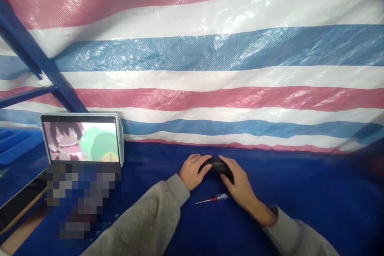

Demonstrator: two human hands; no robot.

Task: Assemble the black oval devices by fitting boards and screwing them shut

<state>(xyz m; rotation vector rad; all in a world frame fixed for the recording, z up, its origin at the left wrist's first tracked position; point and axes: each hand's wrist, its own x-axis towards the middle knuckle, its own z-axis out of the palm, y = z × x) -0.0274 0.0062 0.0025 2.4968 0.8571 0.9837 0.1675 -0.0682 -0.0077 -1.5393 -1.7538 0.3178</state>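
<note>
Both of my hands meet over a black rounded plastic device (pixel 217 167), possibly a computer mouse, and cover most of it. My left hand (pixel 193 171) grips its left side, and my right hand (pixel 240 184) wraps its right side. Grey sleeves cover both forearms. A small screwdriver (pixel 212 199) with a red-and-clear handle and thin metal shaft lies just below the device, close to my right hand. It rests on a dark blue sheet (pixel 300 184).
A tablet (pixel 81 140) in a pale case stands at the left, playing an animated picture. Below it is a pixelated blurred patch (pixel 81 200). A striped red, white and blue tarpaulin (pixel 192 56) forms the back wall, with a blue steel beam (pixel 36 52) at upper left.
</note>
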